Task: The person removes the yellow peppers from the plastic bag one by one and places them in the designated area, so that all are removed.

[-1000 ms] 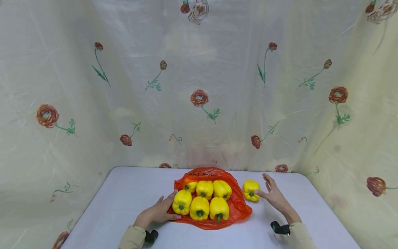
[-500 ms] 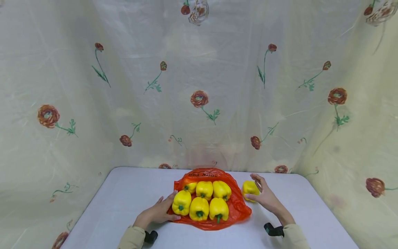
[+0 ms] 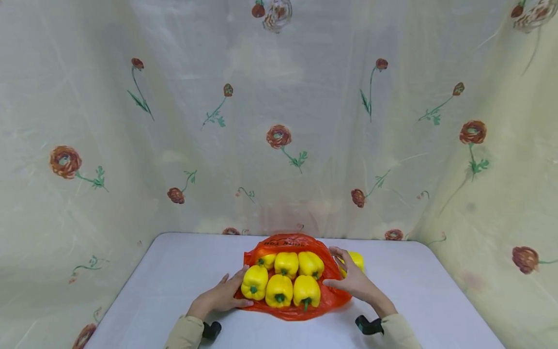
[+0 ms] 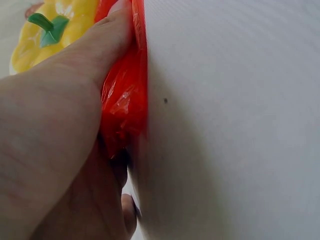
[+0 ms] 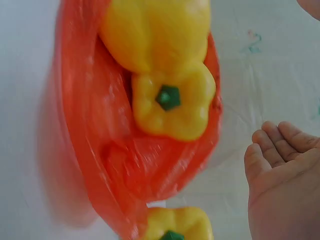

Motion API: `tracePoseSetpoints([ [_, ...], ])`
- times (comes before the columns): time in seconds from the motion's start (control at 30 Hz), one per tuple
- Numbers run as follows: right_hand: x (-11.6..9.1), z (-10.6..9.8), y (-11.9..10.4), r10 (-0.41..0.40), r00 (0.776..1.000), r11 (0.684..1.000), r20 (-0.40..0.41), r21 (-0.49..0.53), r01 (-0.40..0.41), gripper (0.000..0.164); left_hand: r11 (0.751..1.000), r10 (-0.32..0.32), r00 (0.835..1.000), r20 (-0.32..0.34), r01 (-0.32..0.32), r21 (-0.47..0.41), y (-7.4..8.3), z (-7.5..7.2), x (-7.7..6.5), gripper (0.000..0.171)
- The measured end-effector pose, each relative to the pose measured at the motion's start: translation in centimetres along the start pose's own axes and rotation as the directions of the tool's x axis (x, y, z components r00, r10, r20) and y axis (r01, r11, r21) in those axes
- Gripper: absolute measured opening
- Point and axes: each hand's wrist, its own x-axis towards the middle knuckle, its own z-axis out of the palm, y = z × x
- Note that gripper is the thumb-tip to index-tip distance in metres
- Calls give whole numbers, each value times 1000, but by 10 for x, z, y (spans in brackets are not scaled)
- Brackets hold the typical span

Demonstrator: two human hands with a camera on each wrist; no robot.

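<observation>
In the head view a red plastic bag [image 3: 336, 291] lies with its mouth toward me, with several yellow bell peppers [image 3: 279, 291] in it. My left hand [image 3: 224, 294] holds the bag's left side, thumb at the front and fingers along the side. The left wrist view shows the red bag film [image 4: 122, 107] bunched between thumb and fingers. My right hand [image 3: 353, 281] is over the bag's right edge, fingers apart and holding nothing. Behind it, a single bell pepper [image 3: 358, 261] outside the bag is partly hidden. In the right wrist view that pepper [image 5: 179, 222] shows below the bag.
A white table [image 3: 183, 266] carries everything. Flower-printed cloth [image 3: 218, 145] hangs behind it and at both sides. Each wrist wears a small black device, the left one [image 3: 211, 331] and the right one [image 3: 368, 325] both close above the tabletop.
My right hand has moved left, from beside the single bell pepper, past it, to the bag's right edge. That pepper, the bag and my left hand have stayed in place.
</observation>
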Motion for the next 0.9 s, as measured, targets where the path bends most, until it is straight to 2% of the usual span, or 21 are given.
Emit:
tracePoseSetpoints([
  [0.43,-1,31,1,-4,995,1000,99,-20,6,82,1000,18,1000,3,-18,-6,2,1,-2,101],
  [0.9,-5,43,9,-10,985,1000,171,12,8,77,1000,-5,1000,-1,5,-17,5,0,-3,102],
])
